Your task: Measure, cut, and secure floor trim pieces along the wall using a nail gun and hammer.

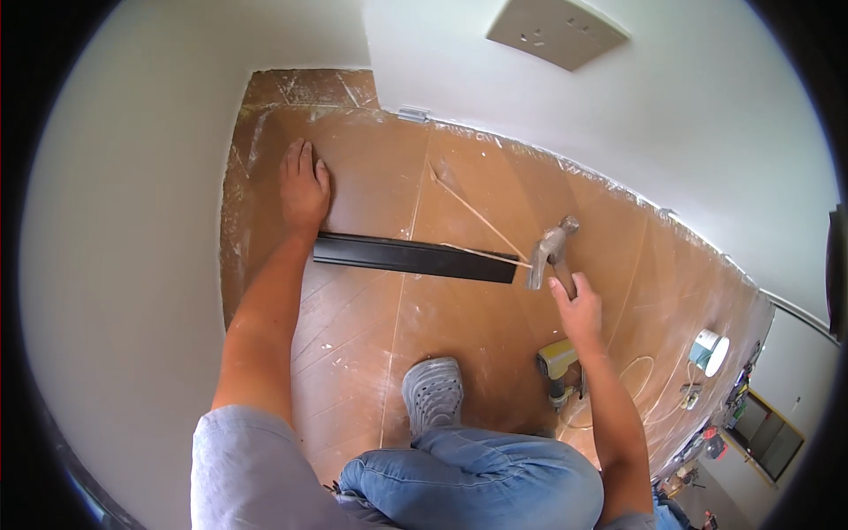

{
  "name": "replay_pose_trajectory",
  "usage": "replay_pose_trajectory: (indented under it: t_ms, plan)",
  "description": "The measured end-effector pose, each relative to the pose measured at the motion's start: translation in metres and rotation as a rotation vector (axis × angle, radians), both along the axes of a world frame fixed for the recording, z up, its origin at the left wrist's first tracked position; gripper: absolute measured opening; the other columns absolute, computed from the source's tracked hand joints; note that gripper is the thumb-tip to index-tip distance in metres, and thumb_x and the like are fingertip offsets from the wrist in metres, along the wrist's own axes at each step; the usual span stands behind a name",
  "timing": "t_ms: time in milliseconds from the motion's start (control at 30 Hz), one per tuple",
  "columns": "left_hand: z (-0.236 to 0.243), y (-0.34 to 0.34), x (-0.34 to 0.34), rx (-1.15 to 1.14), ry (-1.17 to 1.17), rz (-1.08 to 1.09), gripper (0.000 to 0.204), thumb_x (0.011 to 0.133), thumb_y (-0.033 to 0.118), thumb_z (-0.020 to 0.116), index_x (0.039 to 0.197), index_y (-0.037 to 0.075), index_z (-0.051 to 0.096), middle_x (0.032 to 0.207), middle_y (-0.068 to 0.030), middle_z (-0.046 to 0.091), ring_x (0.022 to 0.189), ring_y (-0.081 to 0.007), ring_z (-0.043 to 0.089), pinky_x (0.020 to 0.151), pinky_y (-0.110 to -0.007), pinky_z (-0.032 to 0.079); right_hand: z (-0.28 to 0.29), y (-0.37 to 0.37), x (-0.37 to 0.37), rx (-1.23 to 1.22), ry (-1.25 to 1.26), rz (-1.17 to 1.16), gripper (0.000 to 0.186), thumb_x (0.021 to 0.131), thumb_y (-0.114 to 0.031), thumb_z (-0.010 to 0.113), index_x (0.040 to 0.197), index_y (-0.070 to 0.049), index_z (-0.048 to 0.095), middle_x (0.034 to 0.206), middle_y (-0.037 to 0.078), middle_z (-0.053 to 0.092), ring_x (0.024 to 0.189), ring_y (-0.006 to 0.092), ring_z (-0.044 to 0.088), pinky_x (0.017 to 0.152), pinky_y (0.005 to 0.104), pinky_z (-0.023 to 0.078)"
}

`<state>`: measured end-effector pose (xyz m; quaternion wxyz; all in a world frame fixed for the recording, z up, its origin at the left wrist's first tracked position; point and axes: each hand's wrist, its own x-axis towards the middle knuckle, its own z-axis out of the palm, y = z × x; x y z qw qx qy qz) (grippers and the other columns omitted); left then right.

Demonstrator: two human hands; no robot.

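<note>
My right hand [579, 311] is closed around the handle of a claw hammer [553, 248], its metal head raised toward the wall side. Farther left, my left hand [304, 187] lies with its fingers stretched out on the brown floor covering [371, 168], near the left wall. A short length of black moulded trim [397, 254] lies on the floor between my hands, its left end by my left wrist. One thin pale strip [481, 217] runs slantwise down to the hammer head, and a second pale strip crosses the trim's right end.
Beside my right forearm lies a yellow nail gun [556, 364] with a pale hose. A white and teal tub [709, 352] stands farther right. White walls rise at left and ahead, with a socket plate [558, 34]. My grey clog [433, 393] rests on the floor below the trim.
</note>
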<state>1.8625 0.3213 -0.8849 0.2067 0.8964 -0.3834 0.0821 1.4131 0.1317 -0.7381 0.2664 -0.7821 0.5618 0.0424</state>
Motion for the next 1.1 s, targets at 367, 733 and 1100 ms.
replay_pose_trajectory:
  t_ms: [367, 733, 1100]
  plan:
    - [-0.01, -0.003, 0.006, 0.043, -0.167, -0.057, 0.041, 0.099, 0.026, 0.056, 0.131, 0.0, 0.059, 0.141, -0.019, 0.054, 0.129, -0.0379, 0.05, 0.11, -0.047, 0.04, 0.062, -0.046, -0.178, -0.265, 0.305, 0.037, 0.054, 0.092, -0.052, 0.068, 0.097, 0.001, 0.062, 0.079, 0.028, 0.067, 0.079, 0.0489, 0.066, 0.071, 0.0543, 0.051]
    - [0.016, -0.086, -0.158, 0.099, 0.008, -0.462, 0.033, 0.09, 0.02, 0.068, 0.12, 0.005, 0.069, 0.114, -0.017, 0.062, 0.106, -0.0362, 0.058, 0.096, -0.044, 0.049, 0.049, 0.025, -0.433, 0.057, 0.135, -0.627, 0.054, 0.097, -0.048, 0.065, 0.073, 0.0, 0.059, 0.056, 0.009, 0.056, 0.047, 0.0192, 0.059, 0.044, 0.0365, 0.045]
    - [0.073, -0.031, -0.187, 0.377, 0.4, -0.632, 0.055, 0.077, 0.022, 0.083, 0.126, 0.005, 0.063, 0.13, -0.0161, 0.06, 0.121, -0.0383, 0.055, 0.106, -0.044, 0.045, -0.092, 0.264, -0.568, -0.031, 0.308, -1.126, 0.053, 0.095, -0.049, 0.062, 0.094, 0.004, 0.068, 0.088, 0.031, 0.069, 0.089, 0.0471, 0.067, 0.078, 0.0542, 0.051]
